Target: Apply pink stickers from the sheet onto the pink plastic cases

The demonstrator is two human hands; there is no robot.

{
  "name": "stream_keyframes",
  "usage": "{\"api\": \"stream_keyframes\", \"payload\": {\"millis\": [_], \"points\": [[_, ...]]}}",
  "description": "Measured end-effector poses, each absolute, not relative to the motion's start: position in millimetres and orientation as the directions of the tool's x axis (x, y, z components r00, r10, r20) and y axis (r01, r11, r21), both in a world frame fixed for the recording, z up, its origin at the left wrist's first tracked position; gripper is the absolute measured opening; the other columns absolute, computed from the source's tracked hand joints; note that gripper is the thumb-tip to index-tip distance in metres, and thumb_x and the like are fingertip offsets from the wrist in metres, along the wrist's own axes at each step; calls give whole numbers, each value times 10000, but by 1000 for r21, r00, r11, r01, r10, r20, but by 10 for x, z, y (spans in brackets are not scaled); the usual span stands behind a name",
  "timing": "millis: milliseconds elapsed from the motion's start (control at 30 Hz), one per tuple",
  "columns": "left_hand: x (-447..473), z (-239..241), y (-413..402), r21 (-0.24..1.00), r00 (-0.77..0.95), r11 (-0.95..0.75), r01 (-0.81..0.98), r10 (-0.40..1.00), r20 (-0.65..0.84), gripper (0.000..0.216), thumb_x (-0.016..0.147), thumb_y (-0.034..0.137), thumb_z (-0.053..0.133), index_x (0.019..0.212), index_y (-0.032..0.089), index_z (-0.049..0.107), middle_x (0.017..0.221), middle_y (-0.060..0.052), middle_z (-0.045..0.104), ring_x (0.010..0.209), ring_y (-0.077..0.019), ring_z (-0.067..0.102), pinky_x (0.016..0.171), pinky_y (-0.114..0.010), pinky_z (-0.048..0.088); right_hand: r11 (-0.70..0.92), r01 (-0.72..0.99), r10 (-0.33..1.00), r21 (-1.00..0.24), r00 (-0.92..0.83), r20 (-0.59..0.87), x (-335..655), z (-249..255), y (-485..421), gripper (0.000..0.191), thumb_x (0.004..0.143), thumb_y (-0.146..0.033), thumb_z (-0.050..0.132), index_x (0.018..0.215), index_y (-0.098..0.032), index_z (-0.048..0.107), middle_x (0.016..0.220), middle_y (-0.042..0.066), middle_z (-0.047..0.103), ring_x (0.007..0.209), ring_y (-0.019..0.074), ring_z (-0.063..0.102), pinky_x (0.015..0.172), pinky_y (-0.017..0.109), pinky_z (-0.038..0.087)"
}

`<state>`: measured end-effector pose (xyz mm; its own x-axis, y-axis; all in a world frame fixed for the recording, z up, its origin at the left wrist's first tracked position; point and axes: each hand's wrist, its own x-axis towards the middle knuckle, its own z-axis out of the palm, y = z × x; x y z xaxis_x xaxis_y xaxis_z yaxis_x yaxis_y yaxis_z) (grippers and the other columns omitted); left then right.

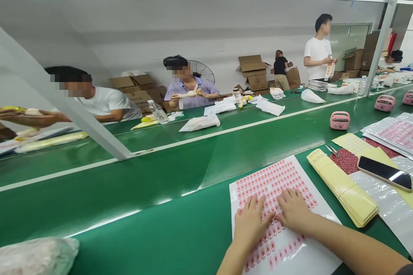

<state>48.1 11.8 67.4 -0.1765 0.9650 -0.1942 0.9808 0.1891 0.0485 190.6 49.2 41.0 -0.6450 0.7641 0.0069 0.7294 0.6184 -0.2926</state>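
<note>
A white sheet of small pink-red stickers in rows [277, 206] is laid flat on the green conveyor table [155, 206], at its near edge. Both hands are pressed on it, palms down. The left hand [250, 223] is spread flat on the sheet's lower middle, fingers apart, nothing gripped. The right hand [294, 211] is set just beside it, fingers extended onto the sticker rows, likewise holding nothing.

Right of the sheet, a stack of pale yellow backing strips [343, 189] is seen, near but apart. Beyond it, a black smartphone [384, 172] is rested on clear plastic film. Metal tweezers [332, 150] are laid on a yellow sheet. A pink plastic dispenser [340, 120] is stood further up the belt.

Across the belt, seated co-workers are noted, hands occupied with pale items; one person [318, 49] is stood by cardboard boxes.
</note>
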Motion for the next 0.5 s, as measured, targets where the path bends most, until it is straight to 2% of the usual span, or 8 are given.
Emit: {"api": "stream_keyframes", "payload": {"millis": [67, 100, 200, 267, 400, 500], "points": [[389, 723, 228, 44, -227, 237, 971, 961, -161, 428, 815, 392, 361, 1173, 191, 482, 1220, -104, 500, 1125, -233, 442, 874, -367, 382, 598, 748, 788, -289, -615, 39, 1864, 440, 567, 342, 784, -368, 477, 1036, -150, 553, 1100, 146, 545, 1036, 292, 457, 863, 455, 339], [335, 729, 270, 35, -262, 270, 962, 955, -141, 429, 821, 377, 348, 1164, 159, 487, 1193, -121, 516, 1099, -236, 462, 861, -356, 388, 590, 752, 796, -294, -603, 54, 1857, 433, 593, 314, 781, -367, 483, 1002, -158, 562, 1068, 134, 553, 1006, 280, 466, 850, 442, 342], [169, 676, 333, 5, -366, 368, 930, 927, -76, 545, 826, 394, 330, 1254, 59, 359, 1305, -176, 382, 1195, -256, 353, 950, -366, 301, 589, 732, 797, -342, -597, 93, 1885, 355, 644, 269, 784, -348, 484, 991, -195, 561, 1046, 99, 549, 986, 252, 455, 855, 410, 327], [83, 614, 340, -7, -394, 395, 919, 916, -82, 620, 818, 449, 327, 1300, 61, 275, 1376, -150, 273, 1252, -238, 261, 996, -352, 240, 591, 704, 790, -394, -604, 106, 1927, 292, 667, 254, 784, -325, 485, 1009, -228, 556, 1044, 68, 545, 979, 231, 445, 864, 384, 319], [-4, 546, 383, -49, -419, 417, 908, 897, -141, 724, 782, 541, 308, 1326, 74, 202, 1406, -117, 204, 1281, -233, 192, 1005, -382, 227, 583, 660, 782, -475, -614, 107, 1998, 234, 697, 287, 775, -279, 498, 1058, -264, 537, 1064, 32, 532, 986, 202, 426, 886, 347, 305], [-42, 547, 465, -56, -442, 438, 897, 886, -142, 781, 764, 567, 283, 1329, 41, 163, 1409, -125, 184, 1288, -239, 170, 1015, -392, 209, 568, 644, 783, -512, -614, 96, 2016, 239, 713, 314, 757, -273, 525, 1070, -256, 537, 1070, 30, 533, 992, 198, 424, 886, 328, 310]]}}
